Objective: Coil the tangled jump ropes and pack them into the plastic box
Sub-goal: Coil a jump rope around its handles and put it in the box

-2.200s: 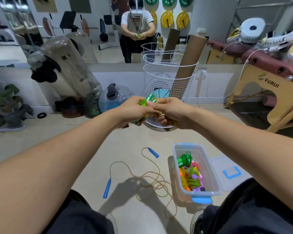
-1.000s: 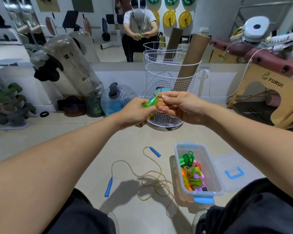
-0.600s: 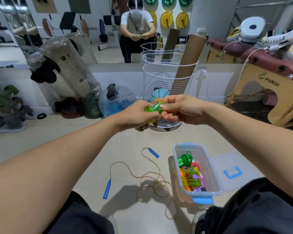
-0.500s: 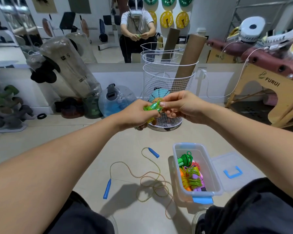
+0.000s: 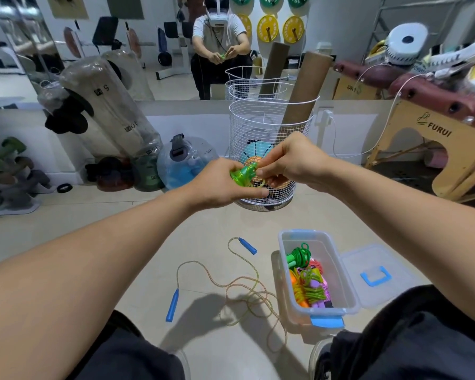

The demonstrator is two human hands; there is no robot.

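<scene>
Green jump rope (image 5: 243, 175) sits gripped in my left hand (image 5: 220, 185); my right hand (image 5: 291, 160) pinches its cord just beside.

The left hand (image 5: 220, 185) is gripping a green jump rope bundle (image 5: 243, 175) while the right hand (image 5: 291, 160) is pinching its cord, above the floor where a blue-handled rope (image 5: 242, 286) is lying tangled beside the open plastic box (image 5: 346, 292) holding coiled ropes (image 5: 306, 281).
</scene>
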